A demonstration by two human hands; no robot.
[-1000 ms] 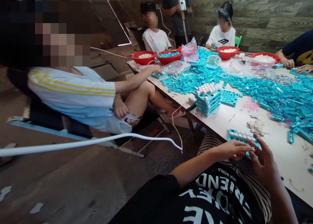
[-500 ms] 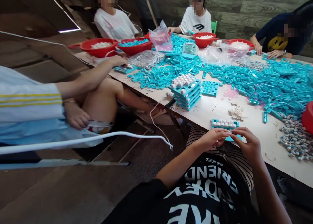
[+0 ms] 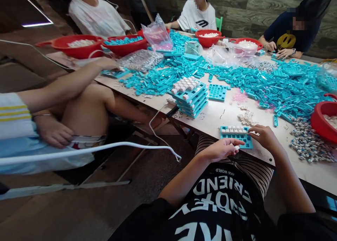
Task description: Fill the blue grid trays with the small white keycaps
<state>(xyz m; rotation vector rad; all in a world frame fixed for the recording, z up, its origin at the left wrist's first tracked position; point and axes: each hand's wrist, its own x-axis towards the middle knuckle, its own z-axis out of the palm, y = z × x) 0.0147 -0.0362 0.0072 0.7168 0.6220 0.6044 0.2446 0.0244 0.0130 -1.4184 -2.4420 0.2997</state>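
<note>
On the table's near edge lies a small blue keyboard plate [image 3: 248, 142], with a row of white keycaps [image 3: 233, 129] along its far side and open square slots nearer me. My left hand [image 3: 220, 150] hovers at the plate's near left corner, index finger stretched out, a white keycap [image 3: 237, 147] held in its curled fingers. My right hand [image 3: 264, 138] is at the right end of the row, thumb and fingers pinching a small white keycap [image 3: 253, 132]. Loose pale keycaps [image 3: 246, 118] lie just beyond the plate.
A stack of blue plates [image 3: 191, 100] topped with keycaps stands left of my work. Blue parts [image 3: 284, 85] are heaped across the table; small switches [image 3: 310, 139] and a red basket [image 3: 325, 116] lie right. A white cable [image 3: 118, 146] crosses at left. Several people sit around.
My hands, which were together over the plate, have parted: the right moved to the row's end, the left to the near corner. The view has shifted, so things appear further left.
</note>
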